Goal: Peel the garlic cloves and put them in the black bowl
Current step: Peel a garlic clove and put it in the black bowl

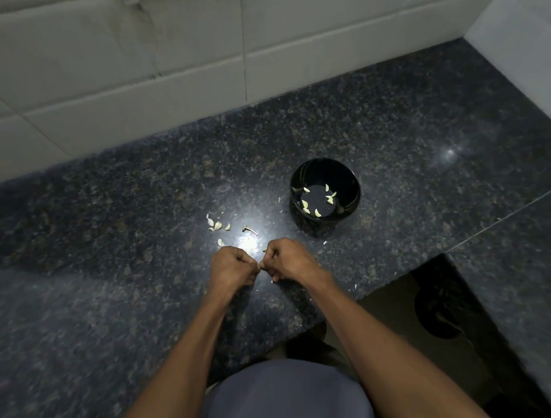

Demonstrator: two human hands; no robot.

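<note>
Partway through, I judge: several cloves peeled, a few left on the counter.

Both my left hand (233, 266) and my right hand (288, 260) are curled with fingertips meeting over the dark speckled granite counter (105, 220), pinching something between them. I take it for a garlic clove being skinned, but it is hidden by my fingers and I cannot tell for certain. The round black plastic bowl (323, 169) stands beyond my right hand, well apart, holding about eight pale peeled garlic cloves (317, 213). A small cluster of unpeeled pale cloves (217, 226) lies beyond my left hand, beside a dry garlic stem (249, 229). Which bits there are cloves and which loose skin is hard to make out; glare washes the counter between.
</note>
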